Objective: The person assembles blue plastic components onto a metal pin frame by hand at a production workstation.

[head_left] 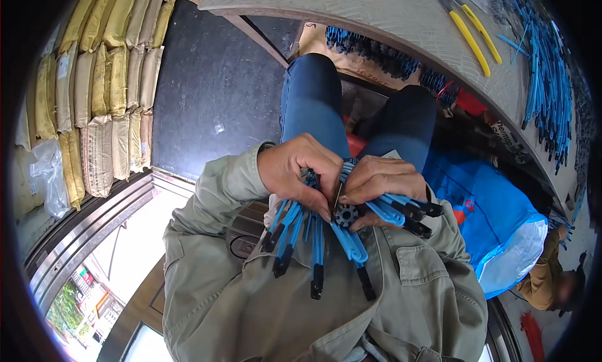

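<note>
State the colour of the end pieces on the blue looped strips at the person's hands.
The end pieces are black, best seen in the head view.

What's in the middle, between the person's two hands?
In the head view, a round black notched piece sits between the left hand and the right hand, with blue cords near it.

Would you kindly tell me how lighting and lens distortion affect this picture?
In the head view, the near edge of the table bows into an arc; the opening at lower left is washed out; the space beneath the table is heavily shadowed; the left hand, right hand and blue straps look fairly sharp; the corners go black.
</note>
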Demonstrator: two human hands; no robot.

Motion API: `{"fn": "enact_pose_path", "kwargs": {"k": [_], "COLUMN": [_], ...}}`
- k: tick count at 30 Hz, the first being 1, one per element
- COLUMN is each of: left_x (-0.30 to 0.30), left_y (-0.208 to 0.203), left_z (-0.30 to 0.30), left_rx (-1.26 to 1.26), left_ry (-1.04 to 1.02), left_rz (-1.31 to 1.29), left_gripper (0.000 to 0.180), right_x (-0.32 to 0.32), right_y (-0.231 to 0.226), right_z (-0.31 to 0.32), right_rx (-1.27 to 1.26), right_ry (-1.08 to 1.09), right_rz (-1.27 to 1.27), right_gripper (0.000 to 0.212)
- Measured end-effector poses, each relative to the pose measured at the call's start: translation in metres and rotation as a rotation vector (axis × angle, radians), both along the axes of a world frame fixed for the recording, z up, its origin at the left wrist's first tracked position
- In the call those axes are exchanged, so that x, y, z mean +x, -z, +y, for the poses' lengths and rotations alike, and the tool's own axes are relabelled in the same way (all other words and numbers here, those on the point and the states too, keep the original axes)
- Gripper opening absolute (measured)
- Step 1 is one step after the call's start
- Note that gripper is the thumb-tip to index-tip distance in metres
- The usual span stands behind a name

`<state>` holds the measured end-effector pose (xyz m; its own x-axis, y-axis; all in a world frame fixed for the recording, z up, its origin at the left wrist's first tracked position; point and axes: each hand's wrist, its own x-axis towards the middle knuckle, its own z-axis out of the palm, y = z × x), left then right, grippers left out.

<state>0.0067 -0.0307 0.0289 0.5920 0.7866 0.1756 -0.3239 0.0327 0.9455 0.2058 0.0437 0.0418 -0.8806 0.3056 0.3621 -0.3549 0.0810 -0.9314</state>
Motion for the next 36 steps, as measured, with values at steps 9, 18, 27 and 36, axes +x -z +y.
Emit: {"fn": "enact_pose_path", "kwargs": {"k": [9, 18, 27, 36], "left_x": [-0.007, -0.021, 0.035, 0.055], "left_y": [0.007, 0.022, -0.005, -0.039], "left_z": [0.023, 0.055, -0.076, -0.062], "left_rx": [-0.189, -0.106, 0.261, 0.334], "left_ry": [0.273, 0.143, -1.205, -1.378], "left_rz": [0.028, 0.291, 0.224, 0.776], "left_gripper": [0.017, 0.012, 0.044, 0.062], "right_x": [-0.003, -0.007, -0.027, -0.032], "right_y": [0.003, 0.000, -0.002, -0.012], "right_z": [0.008, 0.013, -0.004, -0.020], "right_rx": [-0.050, -0.357, -0.470, -0.598], "right_ry": [-0.142, -0.039, 0.378, 0.448], "right_rz": [-0.075, -0.181, -0.177, -0.253], "right_gripper": [0.034, 0.039, 0.031, 0.032]}}
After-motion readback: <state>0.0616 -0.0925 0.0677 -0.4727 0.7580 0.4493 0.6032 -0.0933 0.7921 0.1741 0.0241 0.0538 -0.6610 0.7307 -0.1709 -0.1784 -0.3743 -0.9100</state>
